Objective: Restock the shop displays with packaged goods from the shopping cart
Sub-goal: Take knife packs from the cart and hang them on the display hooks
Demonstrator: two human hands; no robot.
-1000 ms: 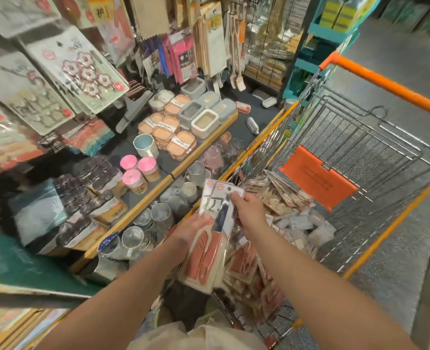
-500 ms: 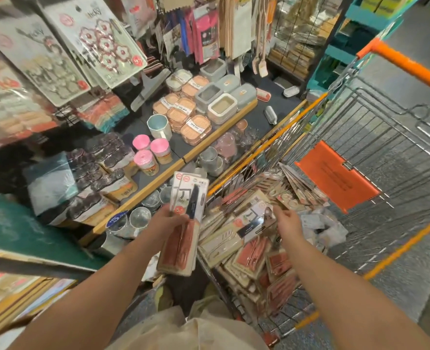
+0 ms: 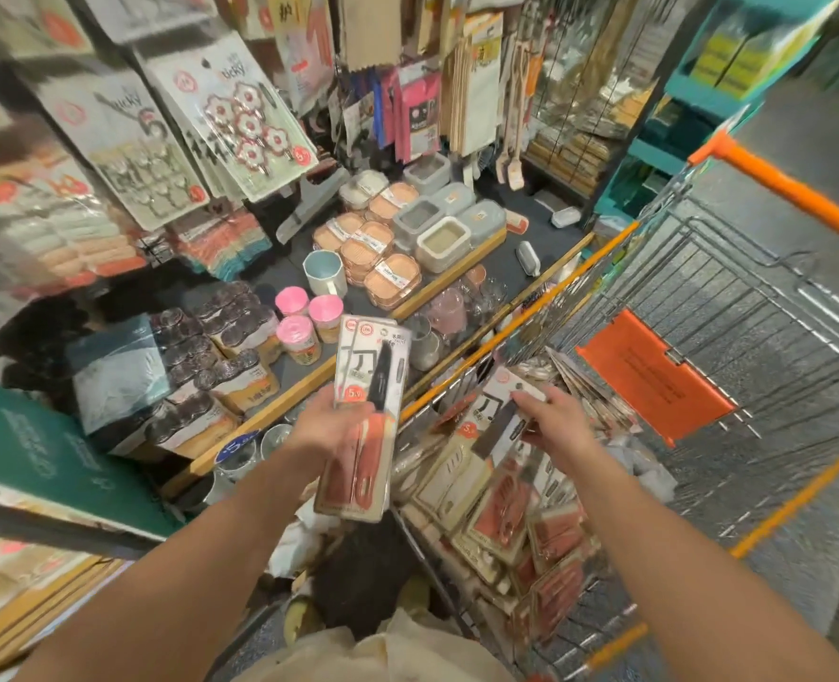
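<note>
- Over the shelf's front edge, beside the cart: left hand (image 3: 326, 428) holds a stack of knife packs (image 3: 365, 415), fingers curled round the lower half, packs upright and slightly tilted, black blade and orange handle showing through the top one.
- Right hand (image 3: 557, 425) is inside the shopping cart (image 3: 732, 307), fingers pinching the top end of another knife pack (image 3: 498, 415) that is lifted partly off the heap.
- Heap of packs (image 3: 520, 524) fills the cart's near corner; more flat packs fan out toward the orange flap (image 3: 653, 381) at the cart's far side.
- Cart has an orange handle bar (image 3: 791, 192) at upper right and stands just beside the shelf's wooden front rail (image 3: 289, 396).
- On the shelf: pink-lidded jars (image 3: 304, 322) near the front rail, a pale blue cup (image 3: 326, 273) behind them, peach lidded boxes (image 3: 383, 258) and grey boxes (image 3: 444, 228) toward the back edge.
- Dark-lidded jars (image 3: 220, 347) sit at the shelf's left side.
- Metal cups (image 3: 255, 447) sit on the lower tier just below the front rail.
- Hook cards (image 3: 240, 120) hang above the shelf's back left; much of that side is blurred.
</note>
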